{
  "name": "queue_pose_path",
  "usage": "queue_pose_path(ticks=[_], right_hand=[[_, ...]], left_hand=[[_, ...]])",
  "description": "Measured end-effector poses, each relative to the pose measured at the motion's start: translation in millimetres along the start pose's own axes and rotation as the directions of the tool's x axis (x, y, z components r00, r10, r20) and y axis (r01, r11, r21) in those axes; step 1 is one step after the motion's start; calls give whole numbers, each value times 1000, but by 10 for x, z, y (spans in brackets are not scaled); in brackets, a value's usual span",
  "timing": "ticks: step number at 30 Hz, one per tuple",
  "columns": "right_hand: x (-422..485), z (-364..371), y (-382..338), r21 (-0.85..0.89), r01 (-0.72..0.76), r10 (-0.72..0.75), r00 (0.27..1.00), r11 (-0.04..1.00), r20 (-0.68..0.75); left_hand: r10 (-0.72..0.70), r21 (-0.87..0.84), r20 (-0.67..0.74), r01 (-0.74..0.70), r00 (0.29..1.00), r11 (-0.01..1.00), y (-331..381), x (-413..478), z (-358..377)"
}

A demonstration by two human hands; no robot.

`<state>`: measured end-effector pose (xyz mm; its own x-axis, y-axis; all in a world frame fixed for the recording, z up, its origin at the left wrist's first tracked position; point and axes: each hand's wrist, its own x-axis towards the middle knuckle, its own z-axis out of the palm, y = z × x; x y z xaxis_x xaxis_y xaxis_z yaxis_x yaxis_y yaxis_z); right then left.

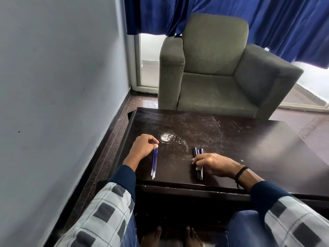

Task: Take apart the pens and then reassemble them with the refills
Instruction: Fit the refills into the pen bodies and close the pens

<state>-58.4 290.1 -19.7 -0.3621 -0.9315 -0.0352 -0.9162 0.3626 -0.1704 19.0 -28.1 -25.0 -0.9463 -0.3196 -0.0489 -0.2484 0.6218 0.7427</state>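
Pinches the upper tips of the blue refills [154,164] with the left hand [143,147], fingers curled, at lower centre-left of the dark surface [231,139]; grips the bundled pens [198,152] with the right hand [215,165], fingers curled across them, lower centre.

I logged a dark table [249,139] with a scratched top and a pale ring-shaped smudge [166,137] near its left side. Behind it stood a grey-green armchair [213,72]. Blue curtains [267,18] hung beyond the chair; a grey wall [62,77] ran along the left.
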Motion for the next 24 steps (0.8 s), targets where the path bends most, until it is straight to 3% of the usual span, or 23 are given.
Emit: queue_pose_path(ticks=[7,10,13,15,18,24], right_hand=[[-83,31,121,-25,10,-10,1000,1000,-4],[-123,64,90,64,-45,53,992,997,-119],[-139,110,58,158,-160,205,920,974,-334],[-122,117,42,245,-287,366,842,926,-396],[-105,107,6,366,-413,535,766,834,-355],[-130,66,-141,329,-393,478,845,859,-238]], left_hand=[[-5,9,5,5,1000,1000,-2,4,-2],[-1,13,10,1,1000,1000,13,3,4],[-2,13,12,2,1000,1000,19,8,11],[-2,15,8,1,1000,1000,25,0,7],[1,14,13,-1,1000,1000,34,-9,11],[-1,12,11,1,1000,1000,29,-10,1]])
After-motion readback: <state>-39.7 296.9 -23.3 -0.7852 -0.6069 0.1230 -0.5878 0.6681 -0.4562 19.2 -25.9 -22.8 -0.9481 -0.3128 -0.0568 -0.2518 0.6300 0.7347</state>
